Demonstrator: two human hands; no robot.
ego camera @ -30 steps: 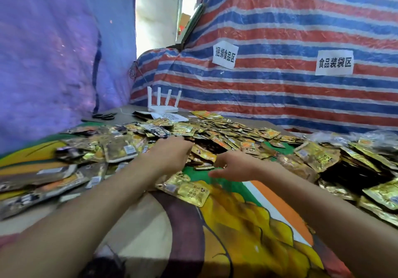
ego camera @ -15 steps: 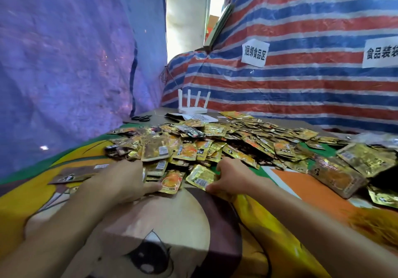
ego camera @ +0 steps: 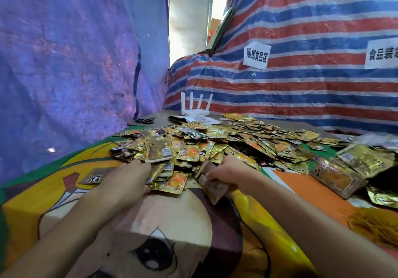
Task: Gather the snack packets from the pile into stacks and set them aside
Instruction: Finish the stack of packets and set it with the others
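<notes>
A wide pile of gold and orange snack packets [ego camera: 215, 142] covers the middle of the cartoon-print cloth [ego camera: 172, 223]. My right hand [ego camera: 228, 170] grips a small tilted stack of brownish packets [ego camera: 212, 184] at the pile's near edge. My left hand [ego camera: 127, 180] rests on the pile's near left edge, its fingertips touching the packets there. A flat brown packet [ego camera: 94, 175] lies just left of that hand.
Larger gold packets [ego camera: 353, 165] lie at the right. A white router [ego camera: 195, 110], scissors [ego camera: 145, 120] and a white paper [ego camera: 200, 120] sit at the back of the table. Blue tarp hangs on the left, striped tarp with paper signs behind.
My view turned left and closer to the pile. My right hand lifted a stack of packets off the pile's edge; my left hand slid forward against the packets.
</notes>
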